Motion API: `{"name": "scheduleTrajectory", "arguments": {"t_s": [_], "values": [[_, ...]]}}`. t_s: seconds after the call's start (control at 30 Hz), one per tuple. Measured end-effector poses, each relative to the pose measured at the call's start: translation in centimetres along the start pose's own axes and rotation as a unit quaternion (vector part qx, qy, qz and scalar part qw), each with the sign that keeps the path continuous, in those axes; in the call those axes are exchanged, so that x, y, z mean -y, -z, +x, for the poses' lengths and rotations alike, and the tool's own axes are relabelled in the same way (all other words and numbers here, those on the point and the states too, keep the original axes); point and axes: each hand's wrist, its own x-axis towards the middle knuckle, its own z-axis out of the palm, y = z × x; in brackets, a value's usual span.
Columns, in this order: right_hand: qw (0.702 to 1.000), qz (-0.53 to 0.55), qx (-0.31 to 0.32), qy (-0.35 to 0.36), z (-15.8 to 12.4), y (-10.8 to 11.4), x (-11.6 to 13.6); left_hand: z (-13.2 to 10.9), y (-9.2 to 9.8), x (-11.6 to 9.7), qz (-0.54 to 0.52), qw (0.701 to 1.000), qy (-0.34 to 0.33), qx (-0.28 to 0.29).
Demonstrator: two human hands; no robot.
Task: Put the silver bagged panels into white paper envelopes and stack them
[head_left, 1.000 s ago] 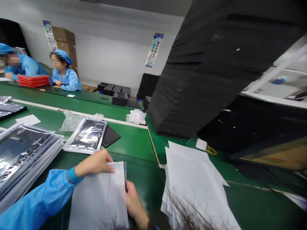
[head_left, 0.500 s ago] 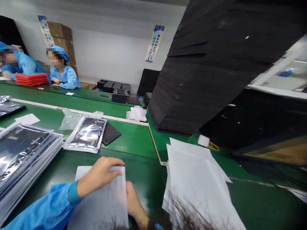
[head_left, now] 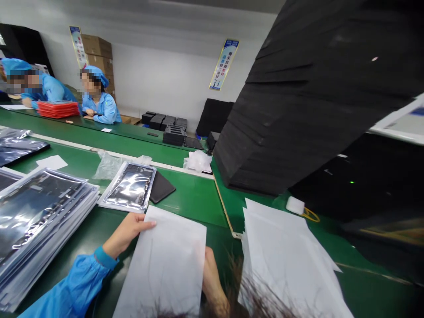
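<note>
A white, paper-like sheet point(head_left: 168, 260), possibly a flat sleeve, is held up in front of me. My left hand point(head_left: 130, 229) pinches its upper left edge, thumb on the front and fingers behind. At the right edge, my right hand point(head_left: 212, 274) grips it, with most fingers hidden behind the sheet. A loose stack of similar white sheets point(head_left: 288, 251) lies to the right. On the left is a tall pile of dark flat panels point(head_left: 43, 212) in clear plastic trays. One more wrapped panel point(head_left: 130, 185) lies just beyond my left hand, beside a dark flat plate point(head_left: 161, 187).
A large stack of black foam-like sheets point(head_left: 265, 132) leans at the back right. Crumpled clear plastic point(head_left: 109, 165) and a white plastic bundle point(head_left: 198, 161) lie along the green bench point(head_left: 195, 194). Across it, two people in blue sit near red trays point(head_left: 58, 109).
The sheet has shifted right and tilted. My left hand has moved from over its top right corner to its upper left edge. The view has turned slightly left.
</note>
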Motion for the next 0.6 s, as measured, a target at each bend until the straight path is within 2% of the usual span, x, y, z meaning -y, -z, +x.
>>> {"name": "scheduleTrajectory", "arguments": {"t_s": [0.13, 0.23, 0.3, 0.37, 0.47, 0.53, 0.6], "values": [[0.996, 0.083, -0.025, -0.020, 0.7, -0.6, 1.3, 1.1, 0.5, 1.5, -0.020, 1.000, 0.002, -0.004], [0.983, 0.165, -0.069, -0.030, 1.4, -1.1, 1.5, 1.5, 0.9, 2.7, -0.051, 0.999, -0.003, -0.002], [0.979, 0.176, -0.102, -0.008, 1.8, -1.1, 1.1, 1.5, 1.0, 3.3, -0.081, 0.997, -0.011, -0.002], [0.984, 0.141, -0.112, 0.017, 1.8, -1.0, 0.6, 1.4, 1.0, 3.7, -0.114, 0.993, -0.018, -0.006], [0.999, 0.035, -0.018, -0.007, 1.2, -0.7, -0.1, 1.2, 1.0, 4.1, -0.155, 0.987, -0.022, -0.030], [0.998, -0.017, 0.056, -0.035, 0.3, -0.8, -0.3, 1.2, 1.2, 4.2, -0.174, 0.983, -0.016, -0.058], [0.994, -0.050, 0.082, -0.045, -0.8, -1.2, -0.2, 1.4, 1.5, 4.4, -0.188, 0.979, -0.011, -0.075]]}}
